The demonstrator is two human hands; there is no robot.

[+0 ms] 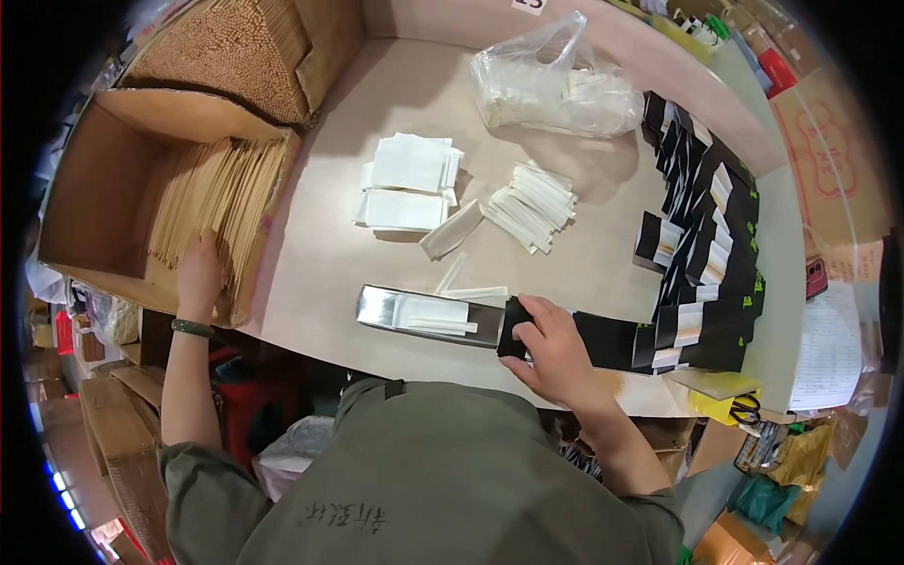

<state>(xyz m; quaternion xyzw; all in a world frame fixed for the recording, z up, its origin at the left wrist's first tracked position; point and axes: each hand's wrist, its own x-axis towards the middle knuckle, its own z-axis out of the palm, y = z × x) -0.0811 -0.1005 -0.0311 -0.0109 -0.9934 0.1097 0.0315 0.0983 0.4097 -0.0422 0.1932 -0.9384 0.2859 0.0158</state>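
Observation:
My left hand (200, 278) reaches into an open cardboard box, touching a row of thin tan sticks (221, 179); its fingertips are partly hidden among them. With thumb and fingers curved around it, my right hand (556, 353) grips a black sleeve (508, 330) near the table's front edge. A shiny silver tray (377, 306) extends left from this sleeve. White strips (443, 325) lie in the tray, and a few more rest beside its far edge. Just beyond are a stack of white packets (407, 165) and a pile of narrow white strips (532, 207).
The cardboard box (104, 179) stands at the left, below another box of round stick ends (221, 61). A clear plastic bag (556, 89) with white pieces sits at the back. Several black sleeves with pale strips (706, 235) are stacked along the right. Low walls edge the table.

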